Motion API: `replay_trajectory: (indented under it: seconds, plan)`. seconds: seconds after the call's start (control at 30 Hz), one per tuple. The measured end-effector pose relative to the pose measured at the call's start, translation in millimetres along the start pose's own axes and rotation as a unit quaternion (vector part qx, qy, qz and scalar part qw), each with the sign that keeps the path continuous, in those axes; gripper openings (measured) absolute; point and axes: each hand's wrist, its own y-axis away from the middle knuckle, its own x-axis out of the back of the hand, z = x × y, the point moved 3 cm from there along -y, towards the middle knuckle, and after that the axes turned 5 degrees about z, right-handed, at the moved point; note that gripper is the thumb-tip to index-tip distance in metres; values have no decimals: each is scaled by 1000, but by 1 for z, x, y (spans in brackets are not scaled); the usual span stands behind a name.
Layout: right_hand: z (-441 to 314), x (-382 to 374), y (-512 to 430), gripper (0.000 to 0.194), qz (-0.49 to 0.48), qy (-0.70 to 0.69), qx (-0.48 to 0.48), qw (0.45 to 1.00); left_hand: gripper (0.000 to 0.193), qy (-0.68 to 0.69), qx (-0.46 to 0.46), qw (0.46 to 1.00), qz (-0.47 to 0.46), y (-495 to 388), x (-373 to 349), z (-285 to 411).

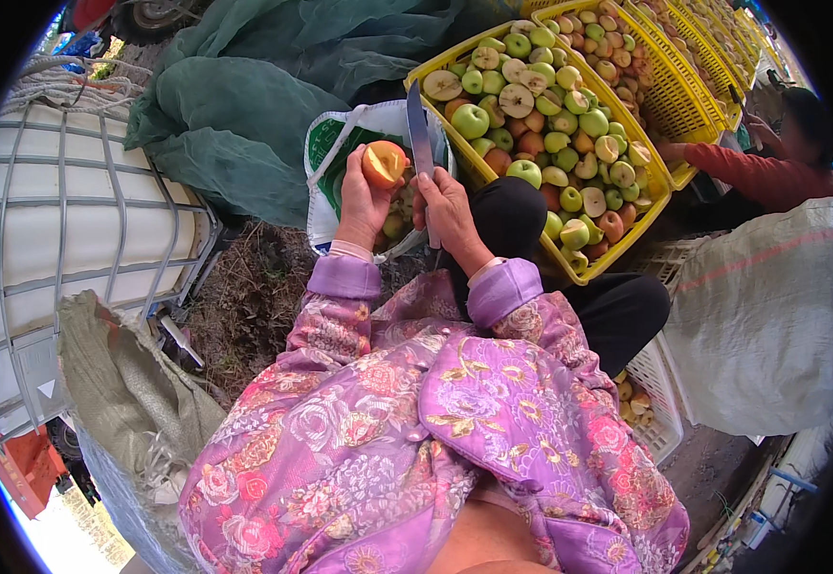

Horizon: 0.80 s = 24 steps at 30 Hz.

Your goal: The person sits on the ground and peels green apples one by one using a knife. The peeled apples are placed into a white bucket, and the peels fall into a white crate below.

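Note:
My left hand (360, 204) grips a reddish-orange apple (385, 164) with a pale cut on the side facing me. In my right hand (447, 215) is a long-bladed knife (419, 133), its blade pointing away from me and a little right of the apple. Both hands are above a white and green woven bag (324, 161) that stands open and holds some fruit pieces. Just beyond my knee, a yellow plastic crate (551, 260) is heaped with green and reddish apples (524, 172), many of them cut.
More yellow crates (682, 79) of apples line the far right, beside a person in a red sleeve (753, 176). Green netting (244, 107) is piled ahead. A caged white tank (86, 208) stands left. Sacks (761, 316) and a white crate (664, 409) lie right.

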Motion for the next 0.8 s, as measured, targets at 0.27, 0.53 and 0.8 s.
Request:
replay_trajectory:
  seconds: [0.27,0.53,0.8]
  plan:
    - [4,-2,-2,21,8,44,11,999,30,1,-45,999,31,-1,2,-8]
    - [13,0,-5,20,20,96,14,995,27,18,-54,996,68,0,1,-19]
    - [22,0,-9,20,53,218,80,971,28,15,-103,988,112,5,-8,-20]
